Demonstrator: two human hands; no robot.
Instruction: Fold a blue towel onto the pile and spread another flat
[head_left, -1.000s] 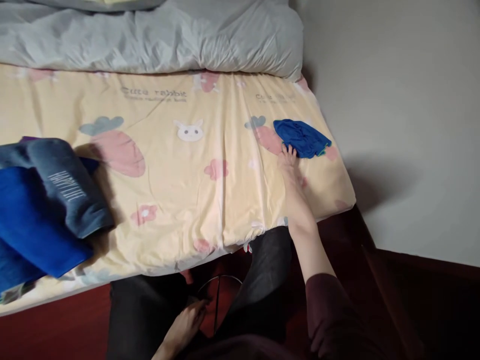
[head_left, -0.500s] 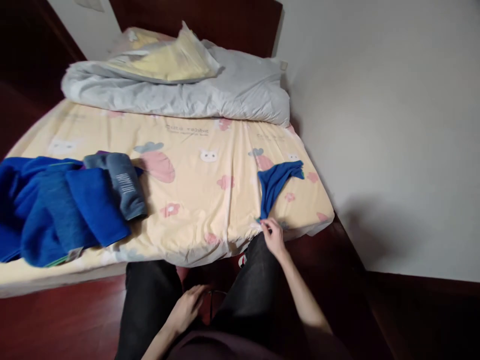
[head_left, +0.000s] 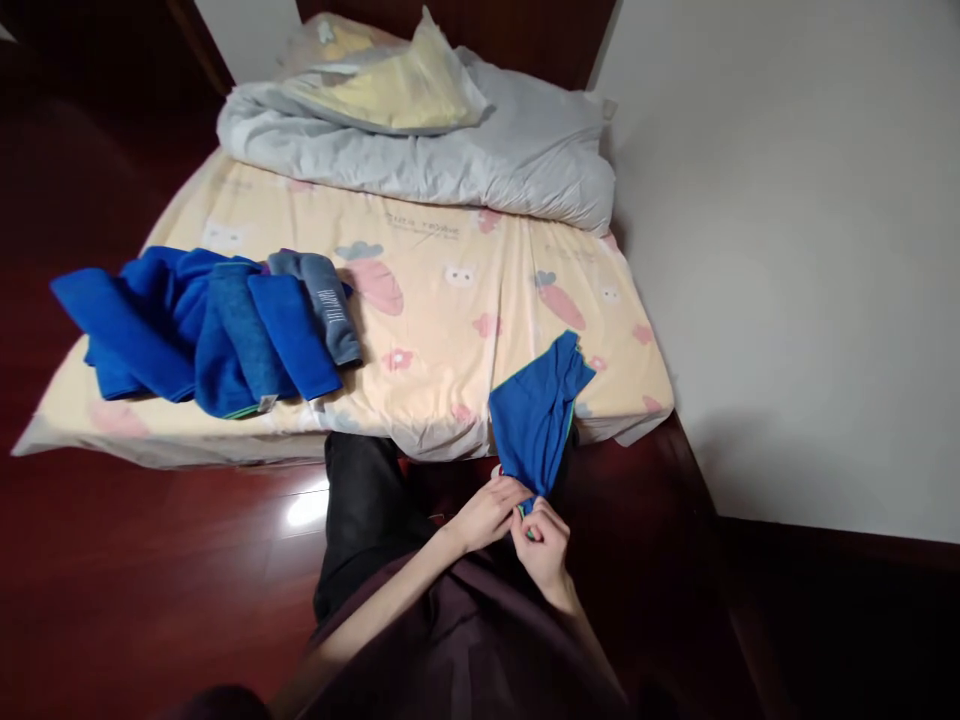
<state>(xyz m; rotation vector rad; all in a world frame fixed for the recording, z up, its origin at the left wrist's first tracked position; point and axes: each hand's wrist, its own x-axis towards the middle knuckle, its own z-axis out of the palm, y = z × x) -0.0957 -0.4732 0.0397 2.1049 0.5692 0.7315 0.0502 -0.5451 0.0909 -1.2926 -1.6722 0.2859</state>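
A blue cloth with green edging (head_left: 536, 410) stretches from the bed's front right part down over its edge toward my lap. My right hand (head_left: 541, 540) is closed on the cloth's near end, where a bit of the green edge shows between the fingers. Right beside it, my left hand (head_left: 491, 512) has its fingers pressed together on the same end of the cloth. The far end of the cloth rests bunched on the patterned sheet (head_left: 435, 330).
Several blue cloths (head_left: 169, 325) lie in a heap on the bed's left side, with a grey-blue lettered cloth (head_left: 328, 305) at their right. A rolled grey quilt (head_left: 420, 165) and a yellow pillow (head_left: 405, 95) lie at the back. A white wall (head_left: 787, 250) stands on the right.
My right hand has drawn the blue cloth toward me, and the cloth has spread wider. My left hand has come up from my lap to the cloth's near end. The view has shifted.
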